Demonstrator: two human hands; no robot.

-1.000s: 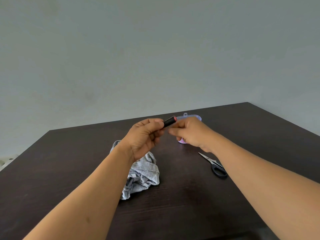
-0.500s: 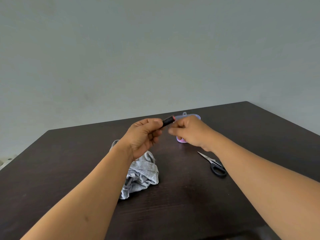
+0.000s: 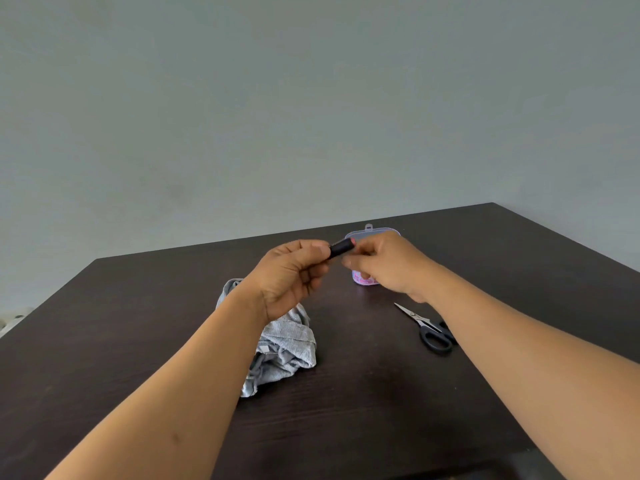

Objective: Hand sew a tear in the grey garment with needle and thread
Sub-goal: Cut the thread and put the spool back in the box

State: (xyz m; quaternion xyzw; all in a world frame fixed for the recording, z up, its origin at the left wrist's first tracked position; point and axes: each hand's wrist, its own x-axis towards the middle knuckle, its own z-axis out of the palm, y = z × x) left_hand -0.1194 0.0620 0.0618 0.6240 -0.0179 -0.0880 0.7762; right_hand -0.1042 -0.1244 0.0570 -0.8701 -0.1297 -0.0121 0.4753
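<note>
The crumpled grey ribbed-knit garment [image 3: 284,344] lay in a heap on the dark wood-grain table [image 3: 381,410], near the middle and partly under the left forearm. It looked soft, light and limp, so it would likely bunch and slide unless spread flat and pinched close beside the tear. The tear itself could not be made out among the folds.

Above the garment's far end, the left hand [image 3: 291,275] had its fingers curled round one end of a small dark spool of thread with a reddish end [image 3: 341,247], the spool sticking out to the right. The right hand [image 3: 384,263] was just beside that reddish end with its fingers curled in; whether it pinched a loose thread end or only touched the spool could not be told, since no thread showed. The spool looked light and stiff, easy to hold by its barrel. No needle was visible.

Behind the right hand stood a small clear plastic case with pink contents [image 3: 367,277], mostly hidden by the hand; what it held was unclear. Black-handled metal scissors [image 3: 427,327] lay on the table to the right, closed, their handles partly cut off by the right forearm.
</note>
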